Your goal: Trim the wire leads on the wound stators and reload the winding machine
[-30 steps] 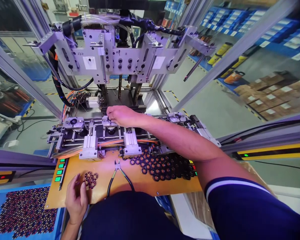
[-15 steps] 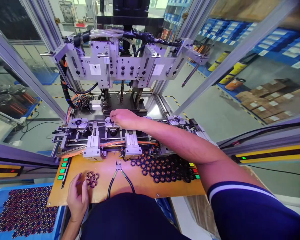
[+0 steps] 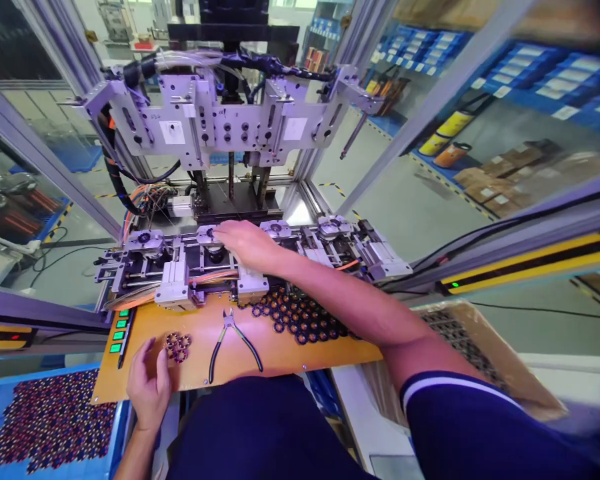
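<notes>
My right hand (image 3: 247, 245) reaches across to the second fixture from the left (image 3: 209, 235) on the machine. Its fingers are drawn together at that fixture's right edge, and whatever they pinch is hidden. On the orange board, my left hand (image 3: 150, 383) rests palm up with thumb and fingers apart, holding nothing. Just beyond its fingertips lies a small cluster of copper-wound rings (image 3: 179, 347). A pair of cutting pliers (image 3: 229, 323) lies with handles spread in the middle of the board. Right of it, many dark rings (image 3: 300, 319) are laid out, partly under my right forearm.
Other fixtures (image 3: 147, 241) line the rail. Above them hangs a metal tool plate (image 3: 230, 127) with cables. A blue tray (image 3: 123, 427) of wound rings stands at lower left, a cardboard box (image 3: 520, 393) at right. Green buttons (image 3: 121, 325) edge the board (image 3: 190, 377).
The view has shifted, bringing the box at right into sight. My right hand has edged rightward off the second fixture's middle, uncovering the third fixture. My left hand stays beside the copper rings.
</notes>
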Available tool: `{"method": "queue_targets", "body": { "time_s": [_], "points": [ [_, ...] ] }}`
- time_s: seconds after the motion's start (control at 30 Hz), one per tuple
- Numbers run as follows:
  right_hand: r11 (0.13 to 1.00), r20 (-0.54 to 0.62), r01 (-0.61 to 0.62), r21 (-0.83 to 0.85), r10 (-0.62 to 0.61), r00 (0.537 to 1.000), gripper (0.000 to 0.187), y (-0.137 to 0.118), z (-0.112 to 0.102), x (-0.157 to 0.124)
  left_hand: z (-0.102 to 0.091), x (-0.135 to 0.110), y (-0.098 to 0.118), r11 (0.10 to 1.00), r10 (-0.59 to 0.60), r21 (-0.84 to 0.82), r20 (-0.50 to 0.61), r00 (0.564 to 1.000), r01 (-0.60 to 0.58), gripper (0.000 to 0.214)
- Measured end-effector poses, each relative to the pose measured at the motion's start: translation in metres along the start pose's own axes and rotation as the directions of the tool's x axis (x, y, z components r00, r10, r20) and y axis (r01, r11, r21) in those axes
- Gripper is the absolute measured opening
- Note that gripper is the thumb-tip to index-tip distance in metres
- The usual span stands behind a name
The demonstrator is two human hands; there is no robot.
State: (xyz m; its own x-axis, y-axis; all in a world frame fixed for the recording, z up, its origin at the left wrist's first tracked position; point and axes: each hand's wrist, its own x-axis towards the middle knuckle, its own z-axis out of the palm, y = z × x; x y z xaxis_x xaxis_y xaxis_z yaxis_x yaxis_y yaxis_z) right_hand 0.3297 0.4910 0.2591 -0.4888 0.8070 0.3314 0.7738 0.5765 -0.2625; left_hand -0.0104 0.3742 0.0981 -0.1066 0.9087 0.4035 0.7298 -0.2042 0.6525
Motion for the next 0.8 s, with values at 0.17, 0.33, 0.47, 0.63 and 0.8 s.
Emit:
{"method": "queue_targets", "body": {
  "time_s": [0.17,0.33,0.47,0.63,0.8],
  "points": [
    [0.997,-0.253,-0.063,0.035,0.069,0.965,0.023,-0.051,0.021,-0.124,-0.028,-0.010,0.019,1.000,0.017,-0.009,-0.051,0.999,-0.017,0.044],
    [0.971,-0.219,-0.239,0.021,0.238,0.946,0.015,-0.064,0.085,-0.210,-0.040,-0.010,0.049,0.971,0.174,-0.181,0.089,0.981,-0.156,0.034],
    [0.944,-0.238,-0.321,0.073,0.330,0.914,0.020,-0.062,0.109,-0.219,-0.025,0.001,0.082,0.938,0.268,-0.303,0.321,0.909,-0.169,0.026],
    [0.918,-0.302,-0.295,0.264,0.369,0.879,0.016,-0.086,0.084,-0.200,-0.008,0.008,0.134,0.934,0.190,-0.349,0.660,0.727,0.073,0.025],
    [0.813,-0.364,-0.128,0.568,0.388,0.846,0.006,-0.129,0.042,-0.169,-0.013,0.006,0.171,0.758,0.194,-0.492,0.796,0.573,0.428,0.038]
  ]
}}
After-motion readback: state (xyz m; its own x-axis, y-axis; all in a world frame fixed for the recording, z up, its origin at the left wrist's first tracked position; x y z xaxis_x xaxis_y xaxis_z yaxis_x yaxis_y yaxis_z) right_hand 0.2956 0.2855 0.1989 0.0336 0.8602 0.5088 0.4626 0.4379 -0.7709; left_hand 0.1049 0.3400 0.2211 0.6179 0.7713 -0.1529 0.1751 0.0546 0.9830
